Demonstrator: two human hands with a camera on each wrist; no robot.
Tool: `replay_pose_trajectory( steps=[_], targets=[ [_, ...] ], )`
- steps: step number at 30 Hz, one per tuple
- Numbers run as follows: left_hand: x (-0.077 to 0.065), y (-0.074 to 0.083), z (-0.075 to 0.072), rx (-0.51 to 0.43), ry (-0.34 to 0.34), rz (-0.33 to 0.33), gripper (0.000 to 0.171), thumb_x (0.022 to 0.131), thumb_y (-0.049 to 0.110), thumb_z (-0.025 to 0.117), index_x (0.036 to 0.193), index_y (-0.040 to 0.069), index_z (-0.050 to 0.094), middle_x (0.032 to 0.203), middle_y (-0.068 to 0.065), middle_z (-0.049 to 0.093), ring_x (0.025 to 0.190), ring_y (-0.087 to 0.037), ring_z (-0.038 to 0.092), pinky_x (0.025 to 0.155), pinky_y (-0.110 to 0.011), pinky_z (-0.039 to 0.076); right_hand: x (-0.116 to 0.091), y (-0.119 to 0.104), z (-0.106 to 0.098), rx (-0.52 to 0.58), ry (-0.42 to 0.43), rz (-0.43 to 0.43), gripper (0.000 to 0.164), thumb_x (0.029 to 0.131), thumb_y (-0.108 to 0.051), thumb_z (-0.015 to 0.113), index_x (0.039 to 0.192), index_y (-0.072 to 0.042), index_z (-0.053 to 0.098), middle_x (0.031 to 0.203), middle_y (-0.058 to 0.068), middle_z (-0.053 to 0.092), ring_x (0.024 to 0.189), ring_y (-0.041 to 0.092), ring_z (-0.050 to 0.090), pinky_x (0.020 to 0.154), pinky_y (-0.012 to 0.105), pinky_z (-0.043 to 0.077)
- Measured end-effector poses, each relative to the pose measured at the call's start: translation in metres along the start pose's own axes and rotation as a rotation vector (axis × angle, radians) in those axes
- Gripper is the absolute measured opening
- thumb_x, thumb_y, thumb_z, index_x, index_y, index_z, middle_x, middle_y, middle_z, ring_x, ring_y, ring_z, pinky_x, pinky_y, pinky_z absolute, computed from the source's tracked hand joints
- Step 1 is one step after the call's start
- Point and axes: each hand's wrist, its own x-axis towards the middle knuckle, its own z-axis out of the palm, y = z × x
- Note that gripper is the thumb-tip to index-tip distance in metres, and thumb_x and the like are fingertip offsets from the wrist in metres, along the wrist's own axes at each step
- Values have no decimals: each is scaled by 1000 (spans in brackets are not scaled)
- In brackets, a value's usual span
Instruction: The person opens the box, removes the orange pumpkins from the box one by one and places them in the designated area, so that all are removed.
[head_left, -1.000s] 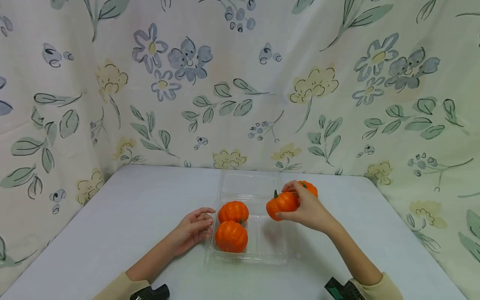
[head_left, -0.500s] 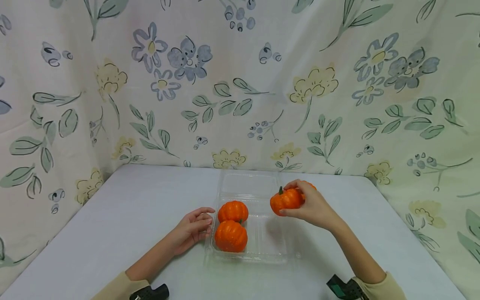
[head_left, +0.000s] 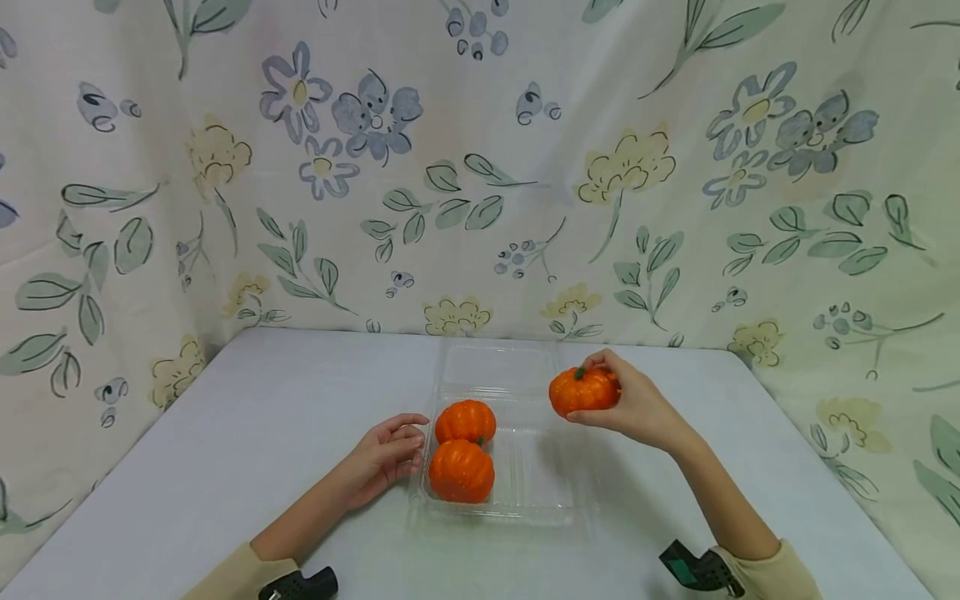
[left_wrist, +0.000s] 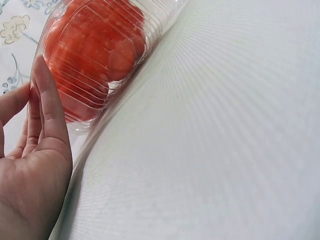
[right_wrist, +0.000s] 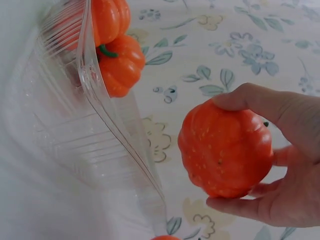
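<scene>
Up near the far right corner of the clear container (head_left: pixel 536 475), the right hand (head_left: pixel 633 400) holds an orange pumpkin (head_left: pixel 581 393) off the bench (head_left: pixel 315 375), thumb and fingers round its sides. Left hand (head_left: pixel 386 460) is at the container's left wall, fingers fairly straight (can't swear they're really pressing). Two more pumpkins (head_left: pixel 462 471) fill the left side. My worry: that skin looks slick, so a loose grip could let it roll out. Clipping the thin rim might skid the container too, with so little bracing. Also, an orange sliver (right_wrist: pixel 166 237) peeks into the right wrist view, probably easy to bump.
</scene>
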Motion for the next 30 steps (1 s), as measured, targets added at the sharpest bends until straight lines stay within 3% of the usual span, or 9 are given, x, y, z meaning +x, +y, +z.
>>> replay_pose_trajectory(
  steps=[19, 30],
  targets=[
    [1, -1, 0, 13, 17, -15, 23, 109, 4, 52, 132, 10, 50, 100, 7, 65, 82, -6, 66, 79, -19, 60, 3, 12, -13, 119, -49, 82, 64, 85, -15, 89, 135, -2, 52, 140, 24, 52, 122, 43, 57, 93, 47, 61],
    [1, -1, 0, 3, 6, -10, 23, 109, 4, 51, 132, 10, 50, 99, 7, 66, 82, -6, 66, 80, -19, 60, 6, 22, -20, 186, -62, 100, 45, 96, -20, 77, 131, -3, 54, 140, 22, 56, 115, 35, 62, 87, 32, 59]
  ],
)
